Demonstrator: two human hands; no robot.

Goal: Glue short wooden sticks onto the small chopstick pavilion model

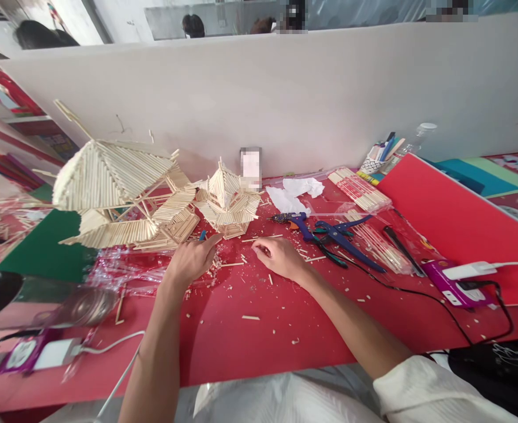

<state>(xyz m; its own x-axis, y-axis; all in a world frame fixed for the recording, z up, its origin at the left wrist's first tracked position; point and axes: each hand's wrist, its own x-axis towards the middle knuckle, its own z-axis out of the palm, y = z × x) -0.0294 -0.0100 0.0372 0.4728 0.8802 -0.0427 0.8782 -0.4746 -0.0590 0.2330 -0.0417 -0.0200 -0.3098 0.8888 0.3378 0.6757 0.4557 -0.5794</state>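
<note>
My left hand (191, 259) is closed beside a small stick-built pavilion (227, 202), its thumb stretched toward the model's base. The end of a small blue object (203, 235) sticks up from behind its fingers; the rest is hidden. My right hand (280, 257) rests near the tabletop with thumb and fingertips pinched together, and what they hold, if anything, cannot be made out. Between the hands lie a short wooden stick (232, 264) and scattered chips. A larger pavilion model (117, 182) with a stick roof stands to the left.
Right of my hands lie a blue glue gun (300, 223), blue-handled pliers (344, 239) and bagged wooden sticks (360, 191). A purple power strip (455, 285) trails cables. Another power strip (24, 352) sits front left. A white partition (285, 100) borders the red table (259, 346).
</note>
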